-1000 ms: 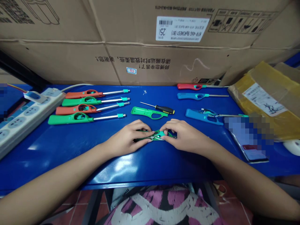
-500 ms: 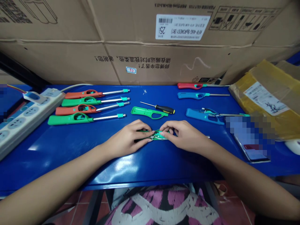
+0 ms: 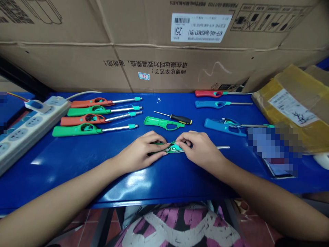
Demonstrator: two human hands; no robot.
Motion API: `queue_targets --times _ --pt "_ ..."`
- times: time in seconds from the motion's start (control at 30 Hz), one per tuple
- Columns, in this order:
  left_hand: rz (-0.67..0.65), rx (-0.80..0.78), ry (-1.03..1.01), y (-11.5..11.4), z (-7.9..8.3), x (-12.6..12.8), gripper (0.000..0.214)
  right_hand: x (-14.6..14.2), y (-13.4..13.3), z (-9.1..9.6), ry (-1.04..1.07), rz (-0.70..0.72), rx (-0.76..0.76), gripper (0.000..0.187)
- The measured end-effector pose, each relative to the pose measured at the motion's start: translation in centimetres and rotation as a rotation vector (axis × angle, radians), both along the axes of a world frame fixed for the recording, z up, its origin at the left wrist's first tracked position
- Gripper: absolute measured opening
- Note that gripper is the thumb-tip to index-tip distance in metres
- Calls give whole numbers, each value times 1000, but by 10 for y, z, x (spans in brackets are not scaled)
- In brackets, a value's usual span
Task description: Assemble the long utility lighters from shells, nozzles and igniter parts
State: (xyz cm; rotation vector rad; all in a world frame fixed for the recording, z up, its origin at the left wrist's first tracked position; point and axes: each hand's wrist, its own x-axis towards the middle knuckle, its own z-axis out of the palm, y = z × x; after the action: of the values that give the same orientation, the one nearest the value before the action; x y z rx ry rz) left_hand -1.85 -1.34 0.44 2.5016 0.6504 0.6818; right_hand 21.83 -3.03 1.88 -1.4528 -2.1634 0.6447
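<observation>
A partly opened green lighter (image 3: 172,148) lies on the blue table (image 3: 77,161) in front of me. My left hand (image 3: 140,152) is closed over its handle end. My right hand (image 3: 203,149) pinches the teal part at its middle, fingers curled. The lighter's metal tube (image 3: 223,147) sticks out to the right past my right hand. Just behind lie a loose green shell half (image 3: 161,123) and a black-handled screwdriver (image 3: 177,118).
Several finished red and green lighters (image 3: 95,118) lie in a row at the left, by a white power strip (image 3: 23,128). Red and blue lighters (image 3: 218,99) and an open blue one (image 3: 226,126) lie at the right. Cardboard boxes (image 3: 159,44) wall the back; a yellow parcel (image 3: 295,103) sits far right.
My right hand has slid a little left along the lighter, so the metal tube now shows to its right. My left hand has stayed put.
</observation>
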Motion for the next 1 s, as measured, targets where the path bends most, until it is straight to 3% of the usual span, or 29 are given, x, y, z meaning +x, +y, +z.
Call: queue_targets --times 0.2,0.37,0.53,0.8,1.0 --pt "14 15 22 -3 1 3 28 1 3 -4 4 32 82 13" --pt "24 18 28 -4 1 3 29 4 3 8 33 8 -69 6" --pt "23 21 21 -4 1 3 29 6 1 12 16 15 -146 12" --pt "39 22 22 -5 2 3 26 -1 -10 2 -31 102 117 12" --pt "61 52 24 -6 0 4 27 3 -6 2 -13 102 77 9"
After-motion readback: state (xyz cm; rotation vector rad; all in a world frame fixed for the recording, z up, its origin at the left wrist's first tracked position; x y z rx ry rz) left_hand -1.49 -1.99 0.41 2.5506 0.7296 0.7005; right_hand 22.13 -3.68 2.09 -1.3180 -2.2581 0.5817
